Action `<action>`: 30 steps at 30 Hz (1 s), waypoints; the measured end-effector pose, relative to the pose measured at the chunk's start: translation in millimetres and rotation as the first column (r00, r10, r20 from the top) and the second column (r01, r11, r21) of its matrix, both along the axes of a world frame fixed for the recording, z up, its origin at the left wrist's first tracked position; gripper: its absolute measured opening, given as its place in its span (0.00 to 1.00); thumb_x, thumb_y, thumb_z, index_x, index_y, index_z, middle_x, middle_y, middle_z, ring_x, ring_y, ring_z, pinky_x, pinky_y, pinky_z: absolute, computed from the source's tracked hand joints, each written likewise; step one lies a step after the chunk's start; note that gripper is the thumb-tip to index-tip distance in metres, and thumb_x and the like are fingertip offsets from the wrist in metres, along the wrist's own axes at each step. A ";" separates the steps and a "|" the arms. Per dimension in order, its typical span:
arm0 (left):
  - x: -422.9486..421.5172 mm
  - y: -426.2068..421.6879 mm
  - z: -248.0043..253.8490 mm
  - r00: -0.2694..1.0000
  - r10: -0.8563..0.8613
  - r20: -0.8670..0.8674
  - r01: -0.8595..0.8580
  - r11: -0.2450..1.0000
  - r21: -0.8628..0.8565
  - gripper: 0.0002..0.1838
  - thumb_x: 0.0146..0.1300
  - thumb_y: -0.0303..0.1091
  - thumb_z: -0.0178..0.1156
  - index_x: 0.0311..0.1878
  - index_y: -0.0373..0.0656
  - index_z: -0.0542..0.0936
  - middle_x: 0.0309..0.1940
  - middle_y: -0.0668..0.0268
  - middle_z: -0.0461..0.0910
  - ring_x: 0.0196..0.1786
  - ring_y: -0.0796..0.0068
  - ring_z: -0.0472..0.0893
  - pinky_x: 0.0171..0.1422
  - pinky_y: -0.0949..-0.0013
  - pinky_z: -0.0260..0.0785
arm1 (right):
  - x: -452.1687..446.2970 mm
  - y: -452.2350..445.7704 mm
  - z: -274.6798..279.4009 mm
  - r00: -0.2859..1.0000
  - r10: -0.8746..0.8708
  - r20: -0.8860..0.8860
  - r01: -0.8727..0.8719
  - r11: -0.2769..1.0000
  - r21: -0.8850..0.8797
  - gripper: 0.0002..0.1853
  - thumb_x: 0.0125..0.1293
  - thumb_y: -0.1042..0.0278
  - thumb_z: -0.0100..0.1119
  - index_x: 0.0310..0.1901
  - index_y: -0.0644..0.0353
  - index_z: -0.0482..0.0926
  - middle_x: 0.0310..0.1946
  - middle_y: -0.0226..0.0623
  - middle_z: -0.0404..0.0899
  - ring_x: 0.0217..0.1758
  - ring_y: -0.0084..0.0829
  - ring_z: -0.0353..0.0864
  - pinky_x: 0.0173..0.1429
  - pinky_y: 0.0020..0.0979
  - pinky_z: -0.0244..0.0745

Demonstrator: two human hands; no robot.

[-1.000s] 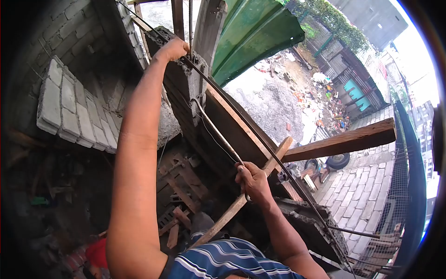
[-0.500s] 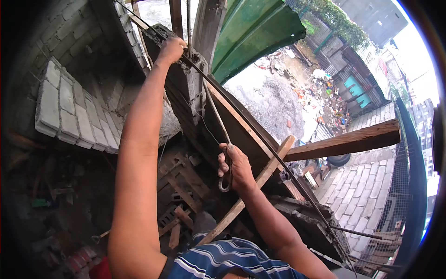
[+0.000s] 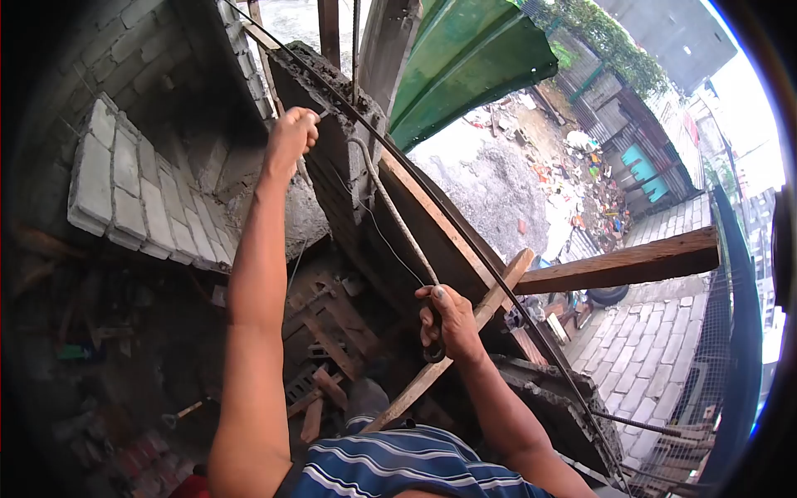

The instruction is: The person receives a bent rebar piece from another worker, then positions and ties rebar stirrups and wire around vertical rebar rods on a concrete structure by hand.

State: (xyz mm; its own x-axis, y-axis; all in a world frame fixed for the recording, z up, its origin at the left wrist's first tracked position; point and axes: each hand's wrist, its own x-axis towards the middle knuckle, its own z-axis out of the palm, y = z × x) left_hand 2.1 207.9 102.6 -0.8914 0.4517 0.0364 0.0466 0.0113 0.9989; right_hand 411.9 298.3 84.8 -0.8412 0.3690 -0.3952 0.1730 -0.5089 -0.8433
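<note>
My right hand (image 3: 452, 322) is wrapped round a bent steel rod (image 3: 393, 207). The rod's hooked upper end lies against the side of the rough concrete post, and its looped lower end shows below my fingers. My left hand (image 3: 290, 141) is closed in a fist left of the post; a small pale tip pokes out by the fingers, too small to name. Above it, a long thin rebar (image 3: 465, 236) slopes down from upper left to lower right, passing over the post top (image 3: 328, 83). A thin wire (image 3: 383, 236) hangs slack along the post.
A wooden stick (image 3: 452, 344) crosses below the rebar, near a thick timber (image 3: 623, 261). Green corrugated sheet (image 3: 473, 62) stands behind the post. Block walls (image 3: 124, 166) rise at left. Gravel (image 3: 490, 183) and rubbish lie outside; wood scraps (image 3: 332, 340) lie below.
My left hand has come off the rebar at the post top and dropped lower. My right hand has moved down and right with the rod, whose hooked end now shows.
</note>
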 end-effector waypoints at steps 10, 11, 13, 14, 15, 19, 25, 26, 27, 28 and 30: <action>45.7 -8.7 8.0 0.858 -0.420 -0.296 0.195 0.799 -0.568 0.14 0.56 0.33 0.66 0.43 0.35 0.88 0.34 0.57 0.88 0.36 0.63 0.86 0.46 0.57 0.77 | -7.5 3.0 27.6 0.994 -0.083 -0.068 0.093 0.983 0.157 0.22 0.83 0.51 0.48 0.51 0.66 0.78 0.22 0.29 0.71 0.15 0.20 0.67 0.22 0.25 0.72; 41.3 -1.4 13.3 0.858 -0.418 -0.297 0.193 0.800 -0.568 0.14 0.56 0.33 0.66 0.43 0.35 0.88 0.34 0.57 0.88 0.36 0.63 0.86 0.46 0.57 0.77 | -6.9 3.8 29.3 0.991 -0.087 -0.106 0.103 0.983 0.155 0.23 0.82 0.49 0.47 0.51 0.66 0.77 0.21 0.29 0.70 0.14 0.19 0.65 0.21 0.25 0.71; 35.6 15.9 27.8 0.768 -0.573 -0.287 0.128 0.576 -0.807 0.14 0.55 0.32 0.61 0.41 0.36 0.88 0.40 0.44 0.87 0.47 0.46 0.87 0.56 0.54 0.79 | -4.0 1.8 34.4 0.989 -0.088 -0.123 0.104 0.986 0.132 0.21 0.83 0.53 0.48 0.51 0.67 0.78 0.22 0.30 0.71 0.16 0.20 0.68 0.23 0.24 0.71; 22.4 27.8 21.6 0.768 -0.571 -0.289 0.127 0.579 -0.806 0.14 0.55 0.32 0.61 0.41 0.36 0.88 0.40 0.44 0.87 0.47 0.46 0.87 0.56 0.54 0.79 | -2.9 -0.2 36.5 0.989 -0.089 -0.114 0.105 0.985 0.138 0.21 0.83 0.53 0.48 0.51 0.67 0.78 0.22 0.30 0.71 0.16 0.20 0.68 0.23 0.24 0.71; 3.7 45.3 3.4 0.726 -0.611 -0.317 0.046 0.502 -0.864 0.15 0.54 0.31 0.59 0.42 0.36 0.88 0.42 0.43 0.86 0.50 0.43 0.85 0.58 0.52 0.78 | -1.7 -1.8 38.9 0.990 -0.091 -0.107 0.106 0.984 0.145 0.21 0.83 0.53 0.48 0.51 0.67 0.78 0.23 0.30 0.71 0.16 0.20 0.68 0.23 0.25 0.72; -24.5 77.4 1.0 0.698 -0.614 -0.369 -0.096 0.429 -0.898 0.17 0.53 0.29 0.57 0.43 0.34 0.87 0.46 0.42 0.85 0.54 0.40 0.84 0.60 0.49 0.77 | 4.7 -6.4 42.5 0.994 -0.097 -0.054 0.104 0.982 0.159 0.21 0.83 0.53 0.48 0.51 0.67 0.78 0.22 0.30 0.71 0.17 0.19 0.67 0.23 0.25 0.72; 10.9 59.6 16.3 0.715 -0.396 -0.576 -0.118 0.744 -0.658 0.08 0.58 0.29 0.58 0.36 0.39 0.85 0.39 0.45 0.86 0.48 0.43 0.85 0.55 0.49 0.77 | 10.1 -1.9 31.7 0.995 -0.085 -0.046 0.093 0.974 0.206 0.20 0.83 0.53 0.47 0.51 0.66 0.77 0.22 0.29 0.69 0.16 0.20 0.66 0.22 0.25 0.71; 10.1 58.8 6.3 0.664 -0.320 -0.676 -0.187 0.804 -0.565 0.08 0.61 0.32 0.59 0.36 0.39 0.83 0.38 0.47 0.85 0.47 0.43 0.85 0.53 0.48 0.76 | 10.1 -1.9 31.2 0.995 -0.086 -0.045 0.093 0.974 0.204 0.20 0.83 0.53 0.47 0.51 0.66 0.77 0.22 0.29 0.69 0.16 0.20 0.66 0.22 0.25 0.71; 10.5 57.6 -0.9 0.604 -0.234 -0.761 -0.249 0.852 -0.460 0.09 0.64 0.35 0.61 0.37 0.39 0.82 0.36 0.48 0.85 0.45 0.44 0.84 0.51 0.48 0.75 | 9.5 -2.2 30.9 0.995 -0.100 -0.029 0.104 0.979 0.177 0.20 0.83 0.53 0.47 0.51 0.66 0.77 0.22 0.29 0.70 0.17 0.19 0.67 0.23 0.25 0.72; 10.5 56.4 -7.4 0.605 -0.233 -0.761 -0.253 0.851 -0.461 0.09 0.64 0.35 0.61 0.37 0.39 0.82 0.36 0.48 0.85 0.45 0.44 0.84 0.51 0.48 0.75 | 8.1 -2.4 30.6 0.994 -0.111 -0.013 0.112 0.982 0.151 0.20 0.83 0.53 0.48 0.51 0.66 0.78 0.22 0.29 0.70 0.17 0.18 0.67 0.24 0.25 0.74; 11.8 55.8 -11.7 0.605 -0.125 -0.786 -0.282 0.890 -0.359 0.09 0.65 0.36 0.62 0.36 0.39 0.80 0.35 0.49 0.84 0.45 0.43 0.84 0.50 0.46 0.74 | 5.3 -0.6 26.3 0.994 -0.103 -0.021 0.105 0.984 0.142 0.20 0.83 0.53 0.48 0.51 0.66 0.78 0.22 0.29 0.71 0.17 0.19 0.68 0.23 0.25 0.73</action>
State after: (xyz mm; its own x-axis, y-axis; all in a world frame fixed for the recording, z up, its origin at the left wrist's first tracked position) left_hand 13.9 263.6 90.9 -0.6401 0.5291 0.5571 0.7683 0.4428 0.4622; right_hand 417.2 297.7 111.1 -0.8001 0.5066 -0.3214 0.1137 -0.3980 -0.9103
